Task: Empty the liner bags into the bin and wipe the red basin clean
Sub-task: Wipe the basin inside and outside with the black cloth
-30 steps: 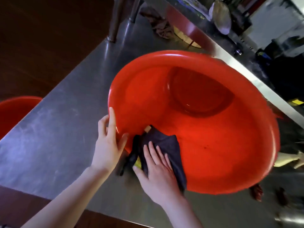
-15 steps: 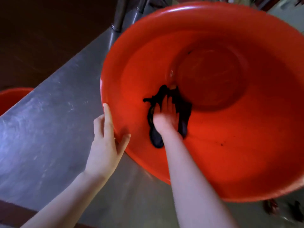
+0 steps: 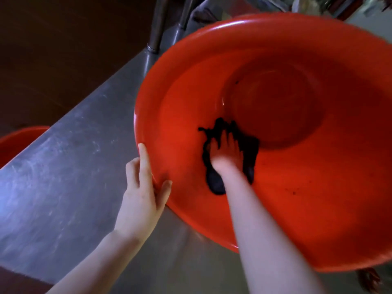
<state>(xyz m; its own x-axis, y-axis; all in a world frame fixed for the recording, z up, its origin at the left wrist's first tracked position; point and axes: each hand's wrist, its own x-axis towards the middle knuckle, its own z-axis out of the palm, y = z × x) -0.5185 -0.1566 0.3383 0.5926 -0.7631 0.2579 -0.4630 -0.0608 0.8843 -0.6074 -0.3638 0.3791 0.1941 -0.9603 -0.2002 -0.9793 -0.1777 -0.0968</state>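
A large red basin (image 3: 318, 198) stands tilted on the steel counter, its inside turned toward me. My right hand (image 3: 227, 153) is deep inside it, pressing a dark cloth (image 3: 250, 149) flat against the near wall, just below the round bottom. My left hand (image 3: 142, 192) rests on the basin's near-left rim, thumb inside and fingers along the outer edge, steadying it. A few dark specks cling to the inner wall at the lower right. No liner bags or bin show.
The steel counter (image 3: 63, 177) runs from lower left to upper right. A second red basin (image 3: 17, 141) sits below its left edge. Metal legs (image 3: 157, 24) rise behind the basin. Dark floor lies to the upper left.
My right hand has moved the cloth from the basin's near rim down onto the inner wall. The view has closed in on the basin. My left hand has stayed on the rim.
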